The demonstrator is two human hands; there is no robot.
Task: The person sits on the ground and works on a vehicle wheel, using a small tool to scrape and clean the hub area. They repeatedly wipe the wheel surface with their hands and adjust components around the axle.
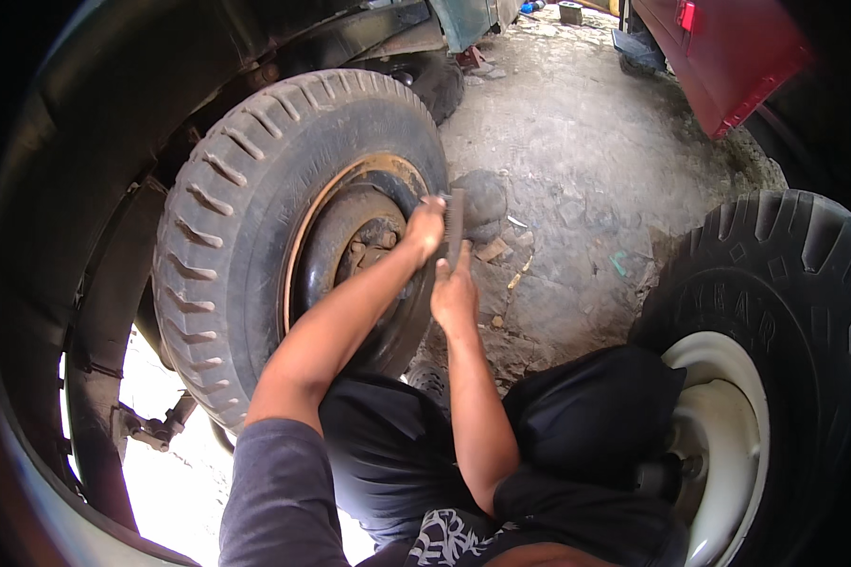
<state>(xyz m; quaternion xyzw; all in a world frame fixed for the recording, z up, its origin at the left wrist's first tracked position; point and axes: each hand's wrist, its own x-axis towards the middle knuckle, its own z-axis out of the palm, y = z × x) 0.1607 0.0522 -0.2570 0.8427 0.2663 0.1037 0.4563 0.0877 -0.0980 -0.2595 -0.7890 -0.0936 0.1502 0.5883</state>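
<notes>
Well, our right grip [456,291] clamps the tool [457,219]; our left grip [425,227], we cannot tell. We should brace the tool firmly.

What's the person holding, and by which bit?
A narrow, brownish tool, by its near end, in the right hand. What the left hand holds can't be told.

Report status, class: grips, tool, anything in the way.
Right grip holding narrow brush-like tool; left grip close beside it, contact unclear. Tool near left tyre. Right tyre clear of both grips.
</notes>
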